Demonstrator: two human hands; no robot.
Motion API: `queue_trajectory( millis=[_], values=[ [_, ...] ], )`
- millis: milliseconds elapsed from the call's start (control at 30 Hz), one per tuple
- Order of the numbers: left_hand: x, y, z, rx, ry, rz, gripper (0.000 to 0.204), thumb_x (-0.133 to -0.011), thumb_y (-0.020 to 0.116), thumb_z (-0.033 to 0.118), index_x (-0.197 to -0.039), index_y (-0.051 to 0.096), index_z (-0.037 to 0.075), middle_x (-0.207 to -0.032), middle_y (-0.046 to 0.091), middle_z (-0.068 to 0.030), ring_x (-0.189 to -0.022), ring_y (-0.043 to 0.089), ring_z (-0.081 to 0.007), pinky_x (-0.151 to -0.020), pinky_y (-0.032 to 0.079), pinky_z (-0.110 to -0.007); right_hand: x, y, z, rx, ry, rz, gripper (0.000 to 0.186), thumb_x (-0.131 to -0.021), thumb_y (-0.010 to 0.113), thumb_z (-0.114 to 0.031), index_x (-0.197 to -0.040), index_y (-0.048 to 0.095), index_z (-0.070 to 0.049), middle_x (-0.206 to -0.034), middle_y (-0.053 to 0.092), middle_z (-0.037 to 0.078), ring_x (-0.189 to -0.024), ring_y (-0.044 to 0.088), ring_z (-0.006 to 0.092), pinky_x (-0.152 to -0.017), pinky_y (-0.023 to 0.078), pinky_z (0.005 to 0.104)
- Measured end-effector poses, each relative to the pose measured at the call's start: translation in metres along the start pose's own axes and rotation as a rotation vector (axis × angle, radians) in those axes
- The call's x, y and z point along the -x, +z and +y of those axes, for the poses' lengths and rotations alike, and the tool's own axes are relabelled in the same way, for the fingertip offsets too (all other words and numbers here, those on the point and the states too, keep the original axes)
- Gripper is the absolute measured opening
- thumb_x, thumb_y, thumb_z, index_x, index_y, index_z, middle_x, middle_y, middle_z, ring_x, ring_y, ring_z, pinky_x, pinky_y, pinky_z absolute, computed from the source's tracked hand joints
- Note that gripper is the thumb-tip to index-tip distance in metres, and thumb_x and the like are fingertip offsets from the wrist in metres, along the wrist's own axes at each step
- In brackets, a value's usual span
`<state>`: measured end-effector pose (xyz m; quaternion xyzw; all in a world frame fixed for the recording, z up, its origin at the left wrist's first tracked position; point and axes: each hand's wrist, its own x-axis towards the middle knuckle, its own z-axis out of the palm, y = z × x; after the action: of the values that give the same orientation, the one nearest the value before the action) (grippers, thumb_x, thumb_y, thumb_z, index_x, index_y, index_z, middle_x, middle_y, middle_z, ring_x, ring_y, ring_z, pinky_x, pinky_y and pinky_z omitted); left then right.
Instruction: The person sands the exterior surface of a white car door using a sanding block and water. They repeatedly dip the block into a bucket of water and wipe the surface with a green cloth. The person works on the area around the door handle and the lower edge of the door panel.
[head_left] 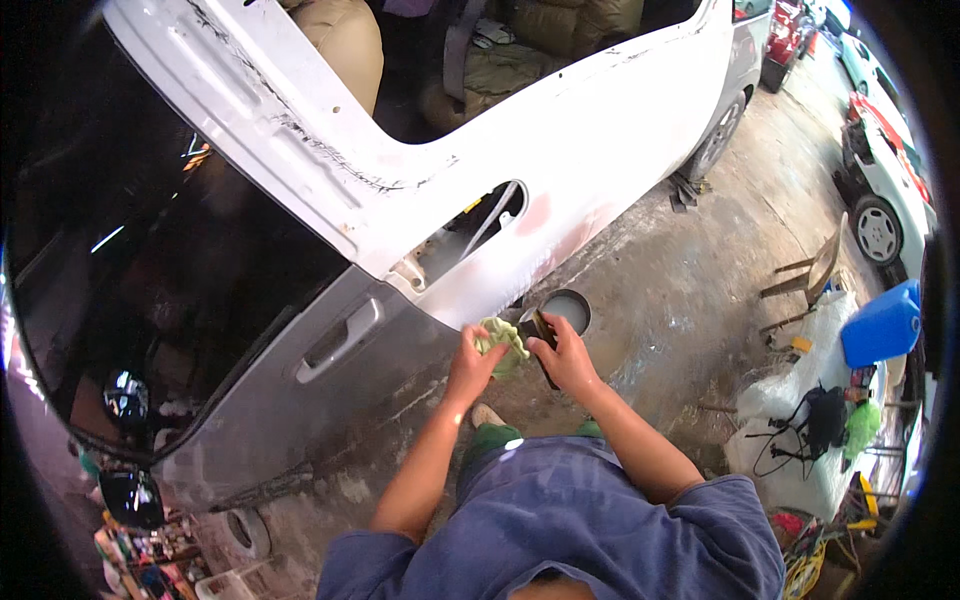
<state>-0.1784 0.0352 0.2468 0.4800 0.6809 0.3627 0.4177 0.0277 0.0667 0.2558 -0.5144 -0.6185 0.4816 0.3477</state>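
At the middle of the head view, my left hand point(470, 362) is closed on a crumpled pale green cloth point(506, 347). Close beside it, my right hand point(568, 360) grips a dark, flat, narrow block point(537, 330); its exact kind does not show. Cloth and block are close together; whether they touch is unclear. Just beyond my hands is the white car body panel point(590, 120), with pinkish patches and a hole that exposes metal parts. A round dark-rimmed bucket point(586, 301) of greyish liquid stands on the floor past my right hand.
At left is a grey car door point(270, 400) with a handle point(340, 340) and side mirror point(132, 497). To the right stand a wooden chair point(822, 262), a blue jerrycan point(882, 325) and a black bag with cords point(822, 420). A tyre point(248, 532) lies at lower left.
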Motion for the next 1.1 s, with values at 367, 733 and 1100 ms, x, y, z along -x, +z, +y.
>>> queue_trajectory(
  millis=[367, 733, 1100],
  values=[
    [-0.159, -0.046, -0.002, -0.819, 0.334, -0.341, 0.102, -0.084, 0.071, 0.039, -0.163, 0.014, 0.009, -0.133, 0.063, -0.0272, -0.108, 0.068, -0.0452, -0.089, 0.055, -0.054, 0.001, 0.080, -0.020, 0.146, 0.005, 0.343, 0.049, -0.095, 0.071, -0.019, -0.135, 0.052, 0.002, -0.126, 0.060, 0.021, -0.117, 0.061, 0.0331, -0.102, 0.047, 0.0392],
    [-0.178, -0.038, -0.008, -0.701, 0.387, -0.327, 0.095, -0.085, 0.070, 0.040, -0.160, 0.018, 0.011, -0.125, 0.066, -0.0297, -0.108, 0.067, -0.0470, -0.092, 0.054, -0.054, 0.012, 0.086, -0.005, 0.089, 0.135, 0.342, 0.047, -0.100, 0.062, -0.026, -0.137, 0.051, 0.002, -0.133, 0.058, 0.024, -0.125, 0.058, 0.0385, -0.105, 0.045, 0.0417],
    [-0.151, -0.082, -0.023, 0.123, -0.012, -0.492, 0.069, -0.086, 0.078, 0.019, -0.144, 0.047, 0.000, -0.131, 0.064, -0.0153, -0.120, 0.064, -0.0299, -0.100, 0.053, -0.042, -0.079, 0.090, -0.008, 0.269, -0.149, 0.354, 0.046, -0.096, 0.069, -0.022, -0.136, 0.057, -0.001, -0.137, 0.059, 0.018, -0.125, 0.057, 0.0402, -0.104, 0.047, 0.0448]
  ],
)
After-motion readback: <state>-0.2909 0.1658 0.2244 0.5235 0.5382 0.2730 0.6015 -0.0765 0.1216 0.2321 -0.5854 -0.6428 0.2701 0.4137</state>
